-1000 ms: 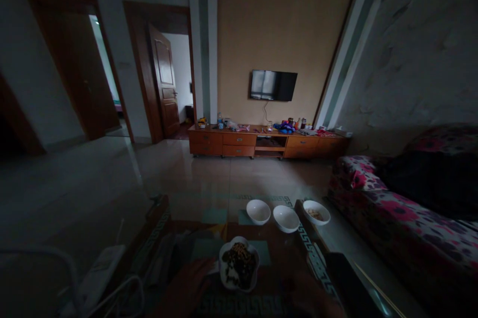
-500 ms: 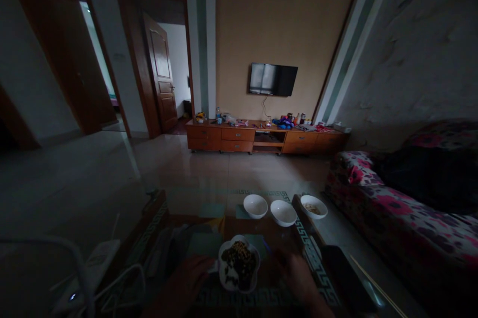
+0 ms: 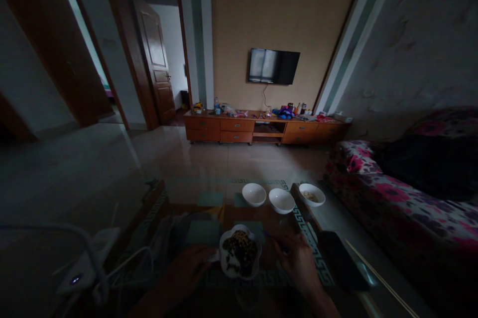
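A white flower-shaped dish (image 3: 239, 257) with dark and yellow bits of food sits on a glass-topped table (image 3: 209, 218) in front of me. My left hand (image 3: 188, 272) rests against the dish's left rim. To the right of the dish, my right hand (image 3: 298, 262) hovers with fingers bent; the dim light hides whether it holds anything. Beyond the dish stand three white bowls in a row: the left bowl (image 3: 254, 194), the middle bowl (image 3: 282, 200), and a right bowl (image 3: 311, 194) with a little pale food in it.
A dark flat object (image 3: 341, 265) and a thin stick (image 3: 377, 278) lie at the table's right. White cables and a power strip (image 3: 87, 268) sit at left. A floral sofa (image 3: 403, 203) stands right. A wooden cabinet (image 3: 261, 130) and TV (image 3: 274, 65) stand far back.
My right hand has come up from the lower edge to beside the dish. The view has tilted down a little. My left hand stays at the dish's left rim.
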The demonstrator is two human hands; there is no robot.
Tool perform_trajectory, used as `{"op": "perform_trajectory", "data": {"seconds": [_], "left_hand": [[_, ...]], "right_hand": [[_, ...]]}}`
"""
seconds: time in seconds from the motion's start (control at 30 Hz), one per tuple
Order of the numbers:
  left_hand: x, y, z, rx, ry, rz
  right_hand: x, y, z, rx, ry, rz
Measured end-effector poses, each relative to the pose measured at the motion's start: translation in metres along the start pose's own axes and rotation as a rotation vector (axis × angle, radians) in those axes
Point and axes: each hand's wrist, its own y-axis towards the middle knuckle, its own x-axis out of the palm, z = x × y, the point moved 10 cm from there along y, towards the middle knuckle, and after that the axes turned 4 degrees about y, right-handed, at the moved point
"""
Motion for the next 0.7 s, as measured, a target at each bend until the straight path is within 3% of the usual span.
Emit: {"op": "perform_trajectory", "data": {"seconds": [0.2, 0.43, 0.7], "left_hand": [[-0.009, 0.004, 0.016, 0.015, 0.002, -0.028], [-0.008, 0.005, 0.015, 0.009, 0.063, -0.091], [-0.010, 0.003, 0.018, 0.019, 0.107, -0.098]], "right_hand": [[0.006, -0.003, -0.014, -0.035, 0.072, 0.033], [0.023, -0.009, -0.031, -0.067, 0.085, -0.046], [0.028, -0.009, -0.032, -0.076, 0.032, -0.067]]}}
